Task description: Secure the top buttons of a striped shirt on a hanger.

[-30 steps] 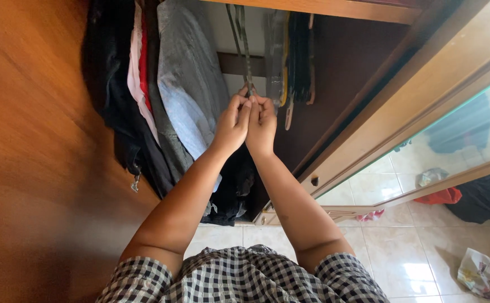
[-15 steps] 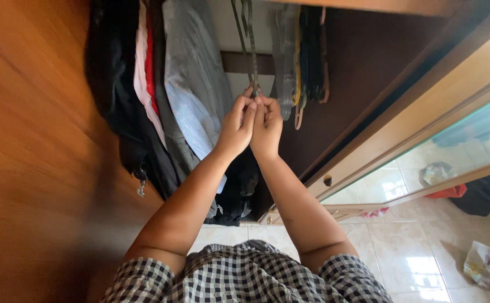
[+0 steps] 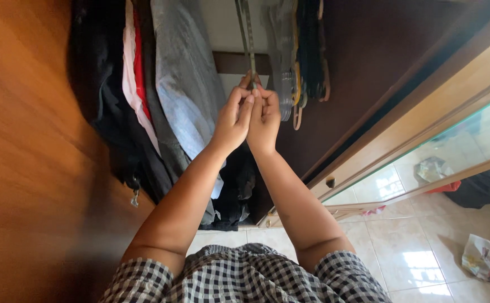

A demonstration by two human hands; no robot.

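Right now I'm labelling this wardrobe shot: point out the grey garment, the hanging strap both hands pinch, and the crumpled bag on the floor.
grey garment (image 3: 186, 84), head view, middle of its front.
hanging strap (image 3: 249, 39), head view, stretch above the hands.
crumpled bag (image 3: 482, 258), head view, its centre.

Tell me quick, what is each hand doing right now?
Left hand: closed, fingers pinched on the thin grey-green hanging strap.
Right hand: closed, fingertips pinched on the same strap, pressed against the left hand.
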